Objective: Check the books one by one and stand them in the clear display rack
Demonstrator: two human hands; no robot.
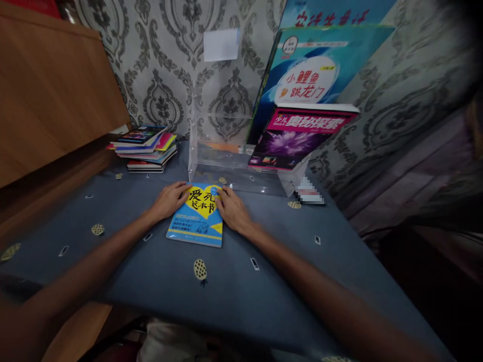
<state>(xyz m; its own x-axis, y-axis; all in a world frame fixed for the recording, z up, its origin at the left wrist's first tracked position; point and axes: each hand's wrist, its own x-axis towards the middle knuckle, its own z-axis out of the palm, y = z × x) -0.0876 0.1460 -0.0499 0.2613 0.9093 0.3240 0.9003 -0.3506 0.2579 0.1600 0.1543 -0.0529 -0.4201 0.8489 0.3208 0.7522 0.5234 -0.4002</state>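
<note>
Head view: the left hand (171, 201) touches the upper left edge of a blue-and-yellow paperback (194, 218), the right hand (232, 210) its upper right edge; whether either grips it, I cannot tell; the paperback lies on a pineapple-print tablecloth (230, 286); just beyond stands a clear acrylic book rack (262, 186), bearing a magenta-covered book (300, 136); leftward sits a stack of books (147, 150).

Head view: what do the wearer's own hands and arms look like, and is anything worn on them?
The left hand and right hand are bare, with no glove, ring or watch showing. The left arm and right arm are slender, with no sleeve, cable or marking visible; both blur toward the picture's lower edges.
</note>
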